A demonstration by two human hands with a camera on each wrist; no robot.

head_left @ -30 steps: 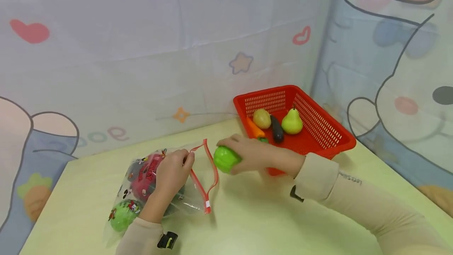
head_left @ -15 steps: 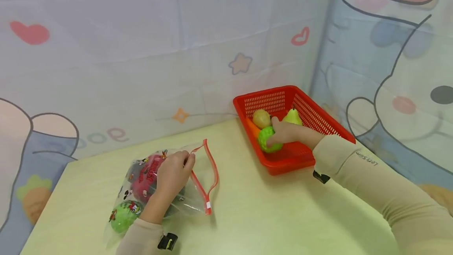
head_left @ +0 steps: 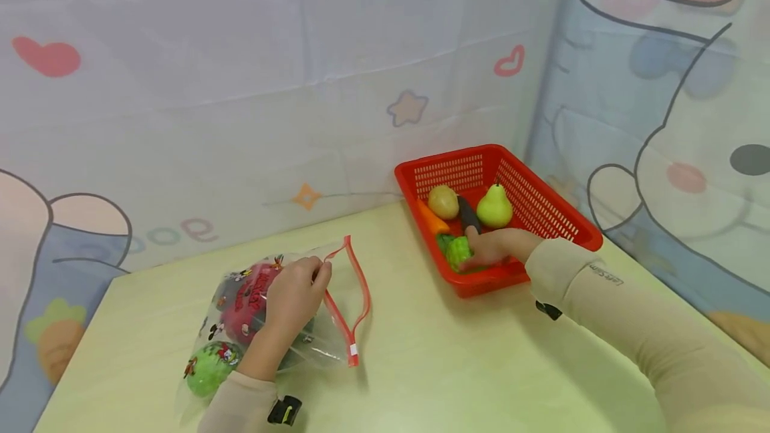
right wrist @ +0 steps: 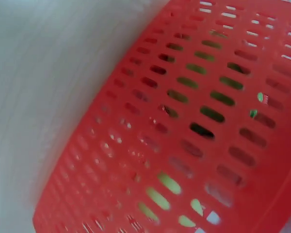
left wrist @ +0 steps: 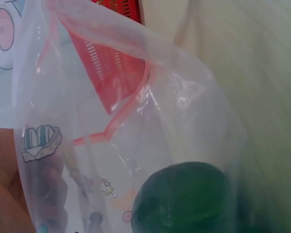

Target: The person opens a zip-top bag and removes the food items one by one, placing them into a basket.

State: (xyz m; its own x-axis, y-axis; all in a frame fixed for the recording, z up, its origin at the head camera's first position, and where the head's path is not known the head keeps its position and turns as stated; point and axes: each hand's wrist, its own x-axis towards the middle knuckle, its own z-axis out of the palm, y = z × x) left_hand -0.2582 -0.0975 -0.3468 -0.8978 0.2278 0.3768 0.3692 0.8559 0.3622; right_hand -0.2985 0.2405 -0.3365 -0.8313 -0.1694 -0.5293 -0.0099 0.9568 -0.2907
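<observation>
Cartoon cloth walls stand around a pale yellow table [head_left: 457, 366]. On it, the left hand [head_left: 293, 297] pinches the top edge of a clear zip bag [head_left: 337, 326] with a red toy [head_left: 249, 299] and a green ball [head_left: 207, 367] inside. The right hand [head_left: 496, 248] is down in the red basket [head_left: 544, 216], fingers curled on a bumpy green toy [head_left: 458, 252] near the front, next to a carrot [head_left: 433, 218], a potato [head_left: 443, 201], an eggplant [head_left: 467, 212] and a pear [head_left: 494, 206].

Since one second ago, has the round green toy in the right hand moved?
Yes. The round green toy went from above the table beside the bag's mouth, rightward into the red basket, where the right hand holds it.
</observation>
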